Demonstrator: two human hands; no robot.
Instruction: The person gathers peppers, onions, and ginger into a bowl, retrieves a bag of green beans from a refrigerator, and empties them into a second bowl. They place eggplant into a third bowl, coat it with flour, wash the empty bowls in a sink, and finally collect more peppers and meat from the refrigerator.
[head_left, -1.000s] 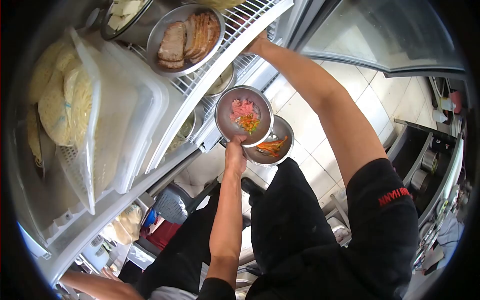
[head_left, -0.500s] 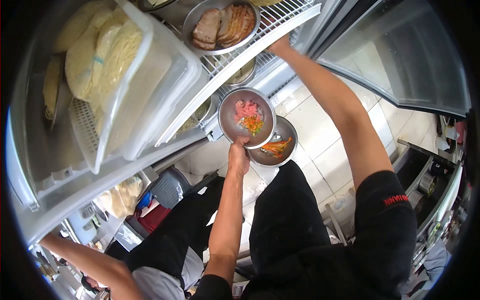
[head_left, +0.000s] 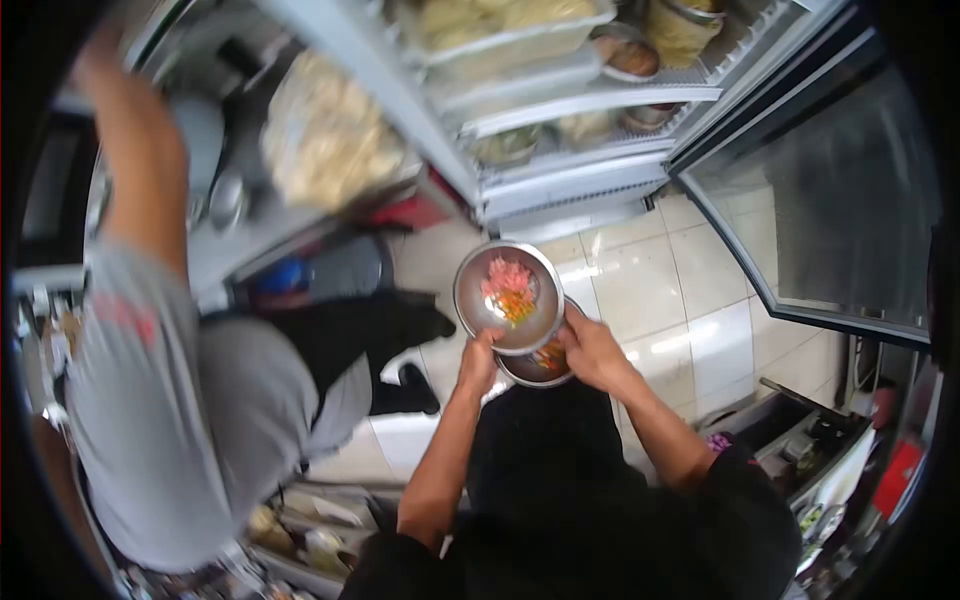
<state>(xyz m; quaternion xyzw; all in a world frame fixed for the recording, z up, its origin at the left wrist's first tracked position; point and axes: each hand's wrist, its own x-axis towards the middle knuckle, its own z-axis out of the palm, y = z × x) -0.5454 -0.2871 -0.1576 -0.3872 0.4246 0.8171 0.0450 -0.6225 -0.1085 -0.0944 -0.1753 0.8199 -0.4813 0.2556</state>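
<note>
A steel bowl (head_left: 472,292) holding pink chopped meat (head_left: 508,277) and orange and yellow chopped bits (head_left: 516,307) is in front of me. My left hand (head_left: 480,362) is closed on its near rim, thumb over the edge. Partly hidden beneath is a second steel bowl (head_left: 522,371) with orange strips (head_left: 548,353) in it. My right hand (head_left: 597,352) grips the right side of the bowls, seemingly the lower one; its fingertips are hidden behind the rim.
The fridge's shelf edge (head_left: 600,108) is ahead, with food containers on its racks. Its glass door (head_left: 850,190) stands open at right. A person in a grey shirt (head_left: 160,400) is close on my left, beside a counter with a bag of pale food (head_left: 330,130). An open drawer (head_left: 770,425) is at right.
My right hand has come out of the fridge down to the bowls. My view has turned, so the fridge sits farther off. The person at left now shows more fully, arm reaching forward.
</note>
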